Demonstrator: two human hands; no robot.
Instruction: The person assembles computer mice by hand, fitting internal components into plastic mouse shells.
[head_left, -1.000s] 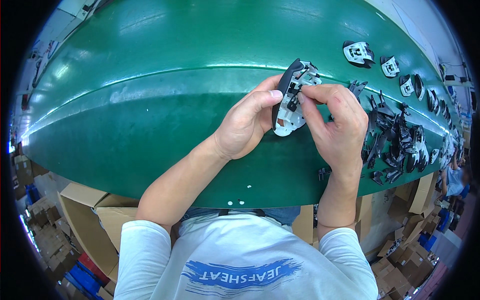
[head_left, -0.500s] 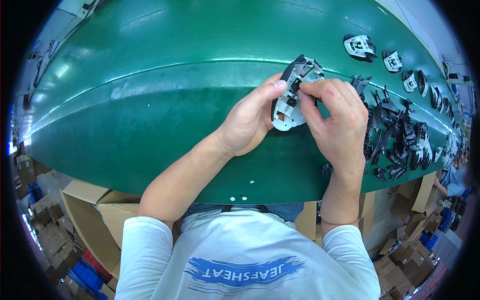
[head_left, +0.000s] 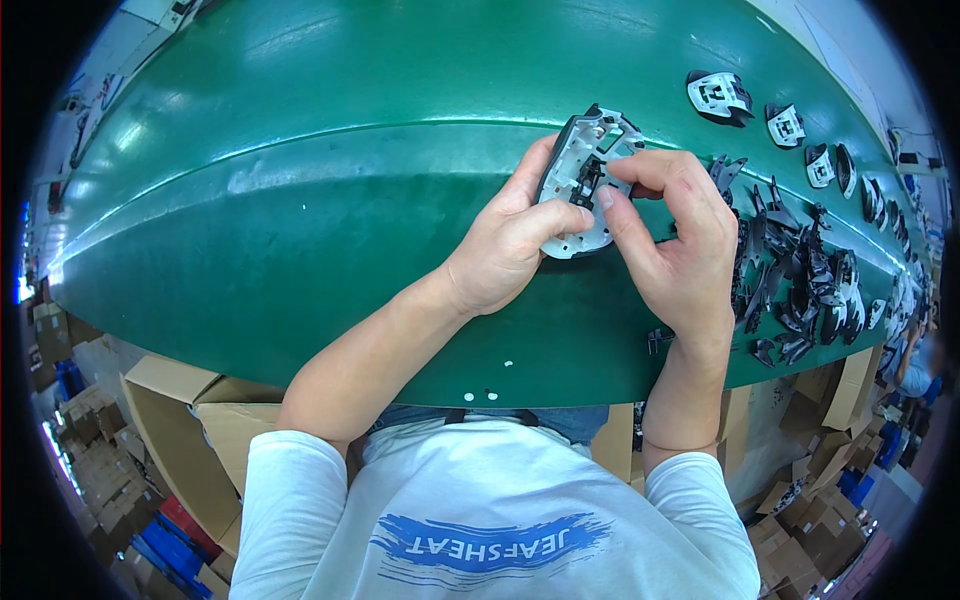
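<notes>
My left hand [head_left: 505, 240] holds a plastic computer mouse shell [head_left: 562, 222] above the table, its thumb pressed inside the lower part and its fingers behind the left side. The shell is white inside with a dark rim, its hollow side toward me. A small black plastic part [head_left: 588, 182] sits in the middle of it. My right hand [head_left: 680, 225] is at the shell's right side, thumb and index fingertips apart near the black part, with nothing visible between them. Its other fingers are curled and partly hidden.
A heap of black plastic parts [head_left: 790, 270] lies on the green table [head_left: 300, 230] to the right. Several white-and-black shells [head_left: 718, 95] stand in a row at the far right. Small white bits [head_left: 469, 397] lie by the near edge. Cardboard boxes [head_left: 180, 430] stand below.
My left thumb has moved from the shell's upper left rim down into its inside. My right thumb and index finger have parted from their pinch at the black part. The shell has tilted slightly.
</notes>
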